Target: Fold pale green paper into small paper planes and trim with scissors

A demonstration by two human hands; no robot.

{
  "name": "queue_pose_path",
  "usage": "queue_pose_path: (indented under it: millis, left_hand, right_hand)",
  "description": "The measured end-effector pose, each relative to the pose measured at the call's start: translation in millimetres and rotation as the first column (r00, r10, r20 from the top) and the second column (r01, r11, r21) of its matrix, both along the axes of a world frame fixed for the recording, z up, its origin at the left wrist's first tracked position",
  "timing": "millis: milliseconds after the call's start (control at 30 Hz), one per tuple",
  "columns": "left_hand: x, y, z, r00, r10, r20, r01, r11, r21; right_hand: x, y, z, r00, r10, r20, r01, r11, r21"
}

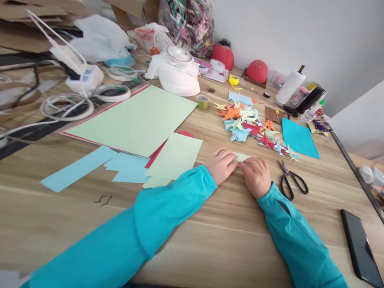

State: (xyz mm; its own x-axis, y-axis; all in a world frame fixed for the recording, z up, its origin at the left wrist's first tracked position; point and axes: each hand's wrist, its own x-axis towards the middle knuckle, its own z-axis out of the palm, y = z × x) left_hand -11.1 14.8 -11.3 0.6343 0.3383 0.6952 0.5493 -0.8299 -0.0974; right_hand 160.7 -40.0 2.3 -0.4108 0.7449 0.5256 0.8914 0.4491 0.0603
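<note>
A small folded piece of pale green paper [241, 156] lies on the wooden table between my hands. My left hand [221, 167] presses its fingers together on the paper's left end. At the right end, my right hand [256, 175] has its thumb and curled fingers pinched on the same paper, partly hiding it. Black-handled scissors [290, 179] lie slightly open just right of my right hand. Beyond my hands spreads a heap of folded paper cranes [237, 116] in orange, red, blue, yellow and pale green.
Pale green sheets [132, 120] and light blue strips [78, 168] lie to the left. A turquoise sheet [300, 138] rests behind the scissors, and a phone [361, 246] lies at the lower right. White cables [67, 108] coil at the far left near a wrapped white container [178, 78].
</note>
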Motion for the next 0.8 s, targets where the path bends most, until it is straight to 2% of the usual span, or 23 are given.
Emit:
queue_pose_path:
  millis: [100, 300, 433, 600, 800]
  left_hand:
    - [2.1, -4.7, 5.7, 0.998, -0.053, 0.033, 0.051, 0.996, 0.069]
    - [4.2, -15.0, 16.3, 0.994, -0.096, 0.053, 0.089, 0.99, 0.111]
    - [3.5, -16.2, 18.9, 0.992, -0.105, 0.074, 0.095, 0.987, 0.129]
    - [0.8, -12.7, 17.8, 0.985, -0.058, 0.163, 0.04, 0.993, 0.113]
    - [1.5, -15.2, 16.9, 0.984, -0.1, 0.145, 0.086, 0.991, 0.101]
  right_hand:
    - [-2.4, -2.5, 2.3, 0.998, 0.068, -0.017, -0.067, 0.995, 0.074]
    - [-4.8, -7.2, 4.8, 0.991, 0.13, -0.023, -0.125, 0.977, 0.173]
    - [-3.8, -8.0, 4.3, 0.994, 0.105, -0.016, -0.101, 0.981, 0.166]
    - [-4.0, -5.4, 3.1, 0.995, 0.082, -0.059, -0.072, 0.984, 0.163]
    - [-4.8, -5.4, 2.9, 0.996, 0.087, -0.033, -0.081, 0.984, 0.161]
